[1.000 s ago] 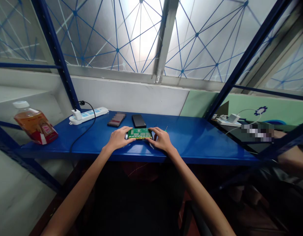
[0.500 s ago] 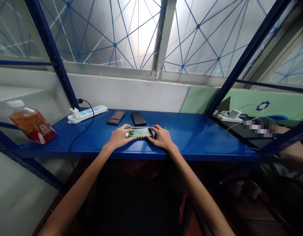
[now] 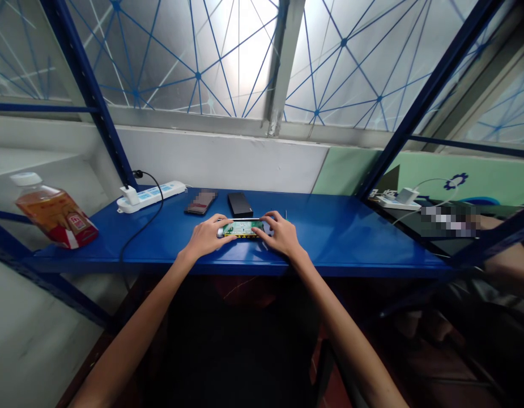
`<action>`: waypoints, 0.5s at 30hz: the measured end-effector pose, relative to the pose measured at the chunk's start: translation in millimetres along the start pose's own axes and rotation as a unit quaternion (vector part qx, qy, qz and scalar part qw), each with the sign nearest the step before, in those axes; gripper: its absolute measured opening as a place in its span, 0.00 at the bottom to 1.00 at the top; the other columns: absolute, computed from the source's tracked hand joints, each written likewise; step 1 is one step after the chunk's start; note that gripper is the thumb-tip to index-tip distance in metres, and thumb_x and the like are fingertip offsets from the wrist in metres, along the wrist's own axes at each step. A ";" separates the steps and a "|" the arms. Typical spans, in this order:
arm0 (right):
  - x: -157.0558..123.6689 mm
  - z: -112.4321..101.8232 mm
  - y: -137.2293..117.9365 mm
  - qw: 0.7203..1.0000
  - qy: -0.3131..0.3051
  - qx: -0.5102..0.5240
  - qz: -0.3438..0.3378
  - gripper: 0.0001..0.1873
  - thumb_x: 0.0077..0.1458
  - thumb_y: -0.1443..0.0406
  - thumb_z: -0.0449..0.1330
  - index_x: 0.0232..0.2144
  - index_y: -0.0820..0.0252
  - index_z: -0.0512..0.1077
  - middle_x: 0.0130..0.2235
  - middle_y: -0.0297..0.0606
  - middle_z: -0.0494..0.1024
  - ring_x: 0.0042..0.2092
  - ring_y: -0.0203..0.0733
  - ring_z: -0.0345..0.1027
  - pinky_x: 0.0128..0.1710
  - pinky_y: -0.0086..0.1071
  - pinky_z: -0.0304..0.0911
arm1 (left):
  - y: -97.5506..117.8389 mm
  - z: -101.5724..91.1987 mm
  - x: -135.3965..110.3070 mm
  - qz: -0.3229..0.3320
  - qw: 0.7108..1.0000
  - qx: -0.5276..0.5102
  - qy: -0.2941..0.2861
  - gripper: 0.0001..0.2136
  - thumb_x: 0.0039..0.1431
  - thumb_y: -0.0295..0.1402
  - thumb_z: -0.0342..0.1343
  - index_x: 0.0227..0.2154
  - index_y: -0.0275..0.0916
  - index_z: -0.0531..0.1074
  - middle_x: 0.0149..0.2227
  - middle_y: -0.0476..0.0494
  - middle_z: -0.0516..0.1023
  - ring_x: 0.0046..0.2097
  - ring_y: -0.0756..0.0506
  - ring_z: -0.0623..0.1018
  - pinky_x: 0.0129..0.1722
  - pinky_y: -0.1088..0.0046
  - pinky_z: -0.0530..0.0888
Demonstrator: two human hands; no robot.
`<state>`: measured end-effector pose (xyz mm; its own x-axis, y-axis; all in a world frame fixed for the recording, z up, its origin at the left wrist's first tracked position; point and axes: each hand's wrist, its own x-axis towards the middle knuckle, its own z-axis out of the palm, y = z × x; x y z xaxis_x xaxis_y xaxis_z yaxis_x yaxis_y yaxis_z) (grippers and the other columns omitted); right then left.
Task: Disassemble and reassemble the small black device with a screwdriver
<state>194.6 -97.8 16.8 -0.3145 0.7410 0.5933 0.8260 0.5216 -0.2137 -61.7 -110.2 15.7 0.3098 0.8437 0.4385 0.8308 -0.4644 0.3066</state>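
Both of my hands grip a handheld game console above the blue desk near its front edge. Its white rounded ends show beside my fingers, and its face (image 3: 243,228) is bright green with a yellow and black strip along the bottom. My left hand (image 3: 205,235) is closed around the left end, thumb along the lower edge. Around the right end, my right hand (image 3: 282,235) is closed, with its thumb reaching over the face. Behind the console lie a black rectangular box (image 3: 240,204) and a dark phone (image 3: 201,202).
On the blue desk (image 3: 329,238), a white power strip (image 3: 153,196) with a black cable lies at the left. A bottle of orange-brown drink (image 3: 55,212) stands at the left end. Blue frame posts rise on both sides. Another person's arm (image 3: 510,266) is at the far right.
My right thumb has moved left onto the console's face, and the picture on it looks different. The left hand stays nearly still.
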 end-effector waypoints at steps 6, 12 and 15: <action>3.8 -3.7 15.8 0.984 0.151 -0.023 0.088 0.20 0.64 0.53 0.51 0.36 0.58 0.77 0.42 0.41 0.77 0.32 0.38 0.69 0.29 0.31 0.56 | 0.6 -0.7 -0.9 0.002 1.000 0.004 -0.002 0.23 0.59 0.52 0.55 0.51 0.47 0.75 0.54 0.45 0.74 0.43 0.42 0.78 0.33 0.71 0.74; -3.0 -18.3 46.7 0.970 0.175 -0.085 0.147 0.16 0.62 0.57 0.52 0.37 0.58 0.78 0.40 0.42 0.77 0.33 0.40 0.69 0.27 0.31 0.53 | 1.0 -1.5 -1.1 0.016 1.000 0.005 0.021 0.24 0.59 0.53 0.55 0.53 0.46 0.74 0.54 0.43 0.73 0.49 0.39 0.76 0.37 0.69 0.75; -12.1 -25.0 65.3 0.974 0.120 -0.109 0.157 0.15 0.60 0.62 0.52 0.41 0.56 0.78 0.42 0.41 0.77 0.32 0.39 0.68 0.26 0.30 0.53 | 0.4 -0.5 0.3 0.030 0.999 0.003 0.031 0.25 0.59 0.53 0.55 0.54 0.45 0.72 0.56 0.40 0.71 0.55 0.36 0.72 0.47 0.63 0.74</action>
<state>264.1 -83.4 15.1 0.0663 0.7151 0.6959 0.9517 0.1642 -0.2594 -61.5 -110.3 16.4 0.3300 0.7964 0.5069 0.8147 -0.5115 0.2733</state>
